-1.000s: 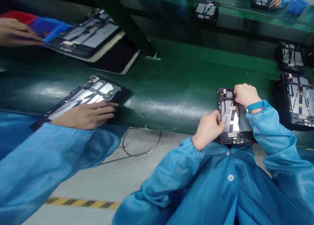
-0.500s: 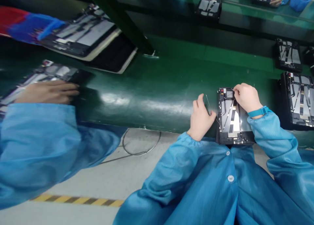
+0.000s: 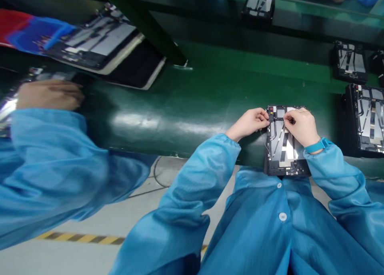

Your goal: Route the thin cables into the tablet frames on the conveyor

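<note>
A flat black electronic panel (image 3: 282, 145), tablet-sized, with silver plates and dark flat cables, lies at the table's front edge before me. It appears to rest on top of a stack. At the panel's upper left corner, the fingers of my left hand (image 3: 253, 121) are pinched together. A thin wire (image 3: 267, 147) curves along the left edge below that hand; its upper end is hidden by the fingers. Over the upper right part of the panel, my right hand (image 3: 301, 125) has thumb and forefinger pressed together. Whatever lies between those fingertips is too small to name.
Another stack of panels (image 3: 370, 119) stands to my right, with one more unit (image 3: 349, 63) behind. On the left, a co-worker's hand (image 3: 49, 95) rests over a similar panel. A green post (image 3: 162, 39) rises from the table (image 3: 210, 91) near a tilted panel (image 3: 99, 43).
My left hand has moved up and right to the panel's upper left corner, its spread fingers now pinched. My right hand has shifted slightly down. The co-worker's hand has moved up and left.
</note>
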Tool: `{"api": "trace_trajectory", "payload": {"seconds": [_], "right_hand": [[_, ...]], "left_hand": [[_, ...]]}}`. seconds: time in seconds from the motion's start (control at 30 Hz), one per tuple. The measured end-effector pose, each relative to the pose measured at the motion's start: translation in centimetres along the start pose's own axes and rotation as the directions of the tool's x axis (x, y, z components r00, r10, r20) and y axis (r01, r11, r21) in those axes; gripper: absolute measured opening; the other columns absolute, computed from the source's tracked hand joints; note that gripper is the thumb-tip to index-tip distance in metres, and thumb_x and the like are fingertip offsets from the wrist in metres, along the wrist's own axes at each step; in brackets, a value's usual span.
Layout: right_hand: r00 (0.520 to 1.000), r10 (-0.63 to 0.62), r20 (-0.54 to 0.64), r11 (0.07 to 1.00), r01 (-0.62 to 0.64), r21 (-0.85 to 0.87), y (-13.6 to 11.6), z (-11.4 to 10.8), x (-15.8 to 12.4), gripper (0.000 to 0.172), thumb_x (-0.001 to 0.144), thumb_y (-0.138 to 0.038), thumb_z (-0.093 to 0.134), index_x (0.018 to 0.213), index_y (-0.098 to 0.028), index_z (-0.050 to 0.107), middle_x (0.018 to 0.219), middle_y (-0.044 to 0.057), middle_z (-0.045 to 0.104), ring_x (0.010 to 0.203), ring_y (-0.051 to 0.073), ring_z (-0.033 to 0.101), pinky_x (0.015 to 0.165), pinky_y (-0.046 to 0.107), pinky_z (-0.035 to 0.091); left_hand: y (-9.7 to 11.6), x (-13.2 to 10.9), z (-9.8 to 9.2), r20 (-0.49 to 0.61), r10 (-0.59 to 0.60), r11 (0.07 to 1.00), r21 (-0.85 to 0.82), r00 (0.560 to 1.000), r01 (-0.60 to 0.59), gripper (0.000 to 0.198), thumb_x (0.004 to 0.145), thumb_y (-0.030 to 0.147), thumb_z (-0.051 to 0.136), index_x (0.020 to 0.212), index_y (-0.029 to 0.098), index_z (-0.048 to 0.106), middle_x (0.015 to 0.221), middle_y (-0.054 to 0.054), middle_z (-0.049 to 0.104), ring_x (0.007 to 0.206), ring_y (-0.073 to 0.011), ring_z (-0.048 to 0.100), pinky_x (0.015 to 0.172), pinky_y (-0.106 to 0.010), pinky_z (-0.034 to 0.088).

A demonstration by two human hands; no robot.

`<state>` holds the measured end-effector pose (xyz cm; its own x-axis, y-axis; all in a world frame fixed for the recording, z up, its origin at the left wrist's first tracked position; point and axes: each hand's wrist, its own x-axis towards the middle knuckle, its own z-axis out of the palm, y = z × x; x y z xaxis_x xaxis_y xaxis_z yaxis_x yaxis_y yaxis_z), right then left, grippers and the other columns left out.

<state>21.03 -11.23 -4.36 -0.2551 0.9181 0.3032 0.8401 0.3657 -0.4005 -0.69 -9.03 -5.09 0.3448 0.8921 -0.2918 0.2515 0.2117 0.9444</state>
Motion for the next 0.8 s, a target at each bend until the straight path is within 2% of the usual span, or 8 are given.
{"api": "trace_trajectory", "payload": {"seconds": [0.17,0.27,0.4,0.47,0.53,0.63,0.73,0.8], "right_hand": [[0.996,-0.092,-0.014,0.992,0.090,-0.084,-0.3,-0.4,-1.4,0.018,0.086,-0.011,0.064,0.079,-0.023,0.074,0.077,0.005,0.077,0.089,0.027,0.061,0.079,0.039,0.039],[0.995,-0.094,0.027,0.993,0.096,-0.067,-0.3,-0.3,-1.7,0.016,0.086,-0.011,0.065,0.080,-0.023,0.074,0.078,0.004,0.078,0.087,0.026,0.061,0.080,0.039,0.039],[0.994,-0.091,0.054,0.995,0.093,-0.031,-0.4,0.0,-2.1,0.014,0.086,-0.012,0.067,0.083,-0.023,0.075,0.080,0.003,0.079,0.087,0.026,0.062,0.083,0.039,0.041],[0.995,-0.089,0.056,0.996,0.089,-0.009,-0.4,0.1,-2.3,0.015,0.085,-0.011,0.066,0.082,-0.023,0.074,0.080,0.003,0.079,0.087,0.025,0.063,0.084,0.039,0.042],[0.995,-0.075,0.060,0.997,0.074,0.018,-0.3,0.0,-2.3,0.015,0.083,-0.010,0.066,0.081,-0.023,0.074,0.079,0.003,0.078,0.086,0.025,0.064,0.084,0.038,0.044],[0.997,-0.044,0.068,0.997,0.039,0.073,0.1,-0.1,-2.3,0.015,0.081,-0.010,0.066,0.081,-0.022,0.073,0.078,0.003,0.077,0.083,0.024,0.065,0.082,0.037,0.047],[0.997,-0.015,0.074,0.991,0.005,0.134,0.7,-0.2,-2.2,0.013,0.081,-0.012,0.066,0.083,-0.023,0.073,0.078,0.002,0.076,0.081,0.023,0.065,0.081,0.036,0.049],[0.998,0.000,0.066,0.986,-0.011,0.168,0.9,-0.2,-2.2,0.013,0.080,-0.012,0.066,0.085,-0.023,0.073,0.078,0.002,0.076,0.081,0.023,0.065,0.081,0.036,0.050]], "left_hand": [[0.8,0.4,-0.5,0.073,-0.046,0.999,-0.004,0.996,0.046,0.018,0.077,0.002,0.071,0.081,0.015,0.060,0.061,0.004,0.060,0.053,-0.0078,0.054,0.049,-0.018,0.041],[0.5,0.1,0.1,0.015,-0.047,0.997,-0.062,0.999,0.048,0.019,0.077,0.000,0.069,0.080,0.015,0.059,0.058,0.005,0.058,0.050,-0.0065,0.052,0.049,-0.018,0.040],[0.1,-0.6,1.5,-0.116,-0.058,0.984,-0.172,0.992,0.037,0.019,0.077,-0.001,0.066,0.078,0.016,0.057,0.058,0.007,0.055,0.048,-0.0054,0.050,0.049,-0.018,0.039],[0.2,-0.7,1.9,-0.161,-0.078,0.984,-0.168,0.984,0.050,0.020,0.077,-0.001,0.064,0.076,0.017,0.056,0.057,0.008,0.054,0.047,-0.0057,0.048,0.048,-0.019,0.038],[0.7,-0.4,1.8,-0.169,-0.095,0.994,-0.078,0.981,0.082,0.020,0.075,0.000,0.064,0.073,0.018,0.055,0.055,0.008,0.052,0.046,-0.0070,0.047,0.048,-0.021,0.035],[2.0,0.3,1.0,-0.115,-0.028,0.974,0.219,0.993,0.053,0.015,0.073,0.004,0.066,0.069,0.017,0.061,0.056,0.005,0.057,0.053,-0.0104,0.052,0.056,-0.024,0.038],[3.4,1.3,0.0,-0.004,0.110,0.839,0.537,0.994,-0.091,0.007,0.074,0.011,0.070,0.069,0.017,0.071,0.066,0.000,0.068,0.066,-0.0148,0.061,0.071,-0.027,0.044],[4.3,2.0,-0.4,0.093,0.154,0.723,0.668,0.984,-0.176,0.009,0.076,0.014,0.070,0.069,0.018,0.075,0.070,-0.002,0.071,0.070,-0.0173,0.064,0.078,-0.029,0.046]]}}
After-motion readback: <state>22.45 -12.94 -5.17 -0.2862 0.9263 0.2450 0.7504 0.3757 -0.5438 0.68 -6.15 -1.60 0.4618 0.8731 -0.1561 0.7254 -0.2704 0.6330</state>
